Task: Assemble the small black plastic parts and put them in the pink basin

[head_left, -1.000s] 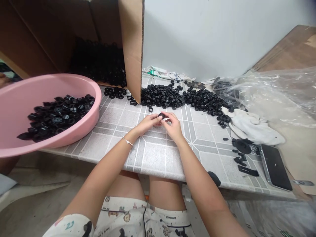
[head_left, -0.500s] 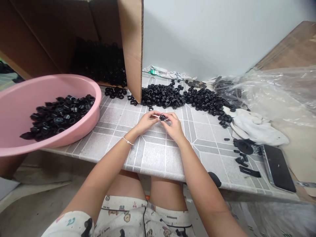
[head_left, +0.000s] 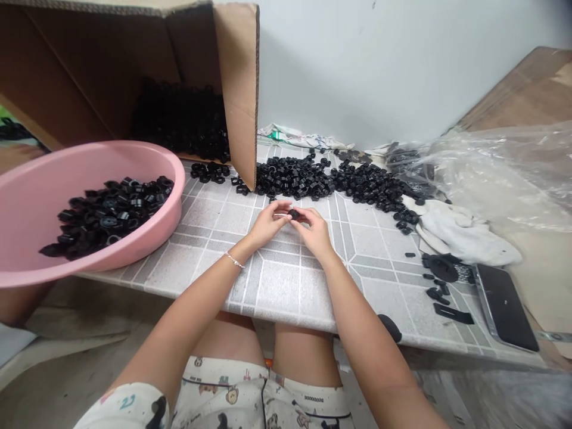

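Observation:
Between my two hands, just above the table's tiled-pattern cover (head_left: 286,286), is a small round black plastic part (head_left: 294,214). My left hand (head_left: 270,223) pinches it from the left with thumb and fingertips. From the other side my right hand (head_left: 313,228) grips it the same way. Behind my hands lie a heap of black ring-shaped parts (head_left: 295,177) and, to its right, a heap of small black pieces (head_left: 369,182). My fingers cover much of the held part, so its details cannot be made out.
On the left a pink basin (head_left: 172,217) holds many black parts. Behind it, a cardboard box (head_left: 241,95) on its side contains more. To the right are a white cloth (head_left: 465,232), a phone (head_left: 507,307), loose black pieces (head_left: 440,268) and clear plastic sheeting (head_left: 504,173).
The black part has turned between my fingers and now shows a rounder, darker face. Both hands stay in nearly the same place. The whole view has shifted slightly.

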### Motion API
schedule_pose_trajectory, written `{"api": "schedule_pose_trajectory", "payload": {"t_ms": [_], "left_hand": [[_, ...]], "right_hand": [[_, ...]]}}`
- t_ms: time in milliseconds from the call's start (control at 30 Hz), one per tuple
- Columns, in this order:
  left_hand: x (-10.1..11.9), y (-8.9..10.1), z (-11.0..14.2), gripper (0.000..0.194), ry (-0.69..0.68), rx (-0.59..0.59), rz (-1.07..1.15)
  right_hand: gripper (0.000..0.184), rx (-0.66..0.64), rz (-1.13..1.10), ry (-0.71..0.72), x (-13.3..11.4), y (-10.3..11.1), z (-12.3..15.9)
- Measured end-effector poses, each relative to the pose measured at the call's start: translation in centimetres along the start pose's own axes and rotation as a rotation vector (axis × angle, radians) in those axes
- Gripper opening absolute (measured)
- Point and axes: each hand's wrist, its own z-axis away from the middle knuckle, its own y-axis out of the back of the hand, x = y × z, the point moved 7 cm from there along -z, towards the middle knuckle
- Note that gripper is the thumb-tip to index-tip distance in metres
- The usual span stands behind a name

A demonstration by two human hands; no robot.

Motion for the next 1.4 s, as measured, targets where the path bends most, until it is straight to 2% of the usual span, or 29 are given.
{"api": "schedule_pose_trajectory", "payload": {"t_ms": [100,233,333,467,600,700,833,1000,1100,1200,1400], "left_hand": [[-0.5,-0.6,0.2,0.04,0.078,-0.01,0.066],[-0.8,-1.4,0.4,0.035,0.12,-0.056,0.144],[-0.8,-0.8,0.2,0.035,0.114,0.001,0.143],[-0.5,0.1,0.0,0.034,0.098,0.025,0.009],[-0.1,0.0,0.1,0.032,0.092,-0.048,-0.06],[0.2,-0.2,0.2,0.032,0.106,-0.091,-0.005],[0.0,0.3,0.2,0.033,0.136,-0.019,0.084],[-0.9,0.2,0.4,0.039,0.256,0.011,0.27],[-1.0,0.0,0.5,0.041,0.284,-0.006,0.254],[-0.9,-0.4,0.5,0.041,0.272,-0.068,0.225],[-0.6,-0.4,0.5,0.042,0.221,-0.079,0.186]], "right_hand": [[0.027,0.094,0.015,-0.011,0.0,0.1,0.1],[0.023,0.171,0.176,0.013,-0.8,-0.1,0.7],[0.025,0.119,0.186,0.027,-1.4,-0.2,0.8],[0.037,-0.01,0.066,0.076,-2.3,0.2,0.3],[0.022,-0.097,0.044,0.083,-2.3,0.3,0.0],[0.016,-0.088,-0.032,0.01,-1.6,0.1,0.0],[0.021,-0.101,-0.132,-0.035,-0.9,-0.8,0.1],[0.025,-0.008,-0.178,-0.114,-0.1,-0.5,0.0],[0.028,0.028,-0.229,-0.184,0.4,-0.1,-0.1],[0.028,0.019,-0.18,-0.171,0.0,0.2,0.0],[0.029,-0.083,0.079,-0.077,-1.1,-0.4,0.6]]}}
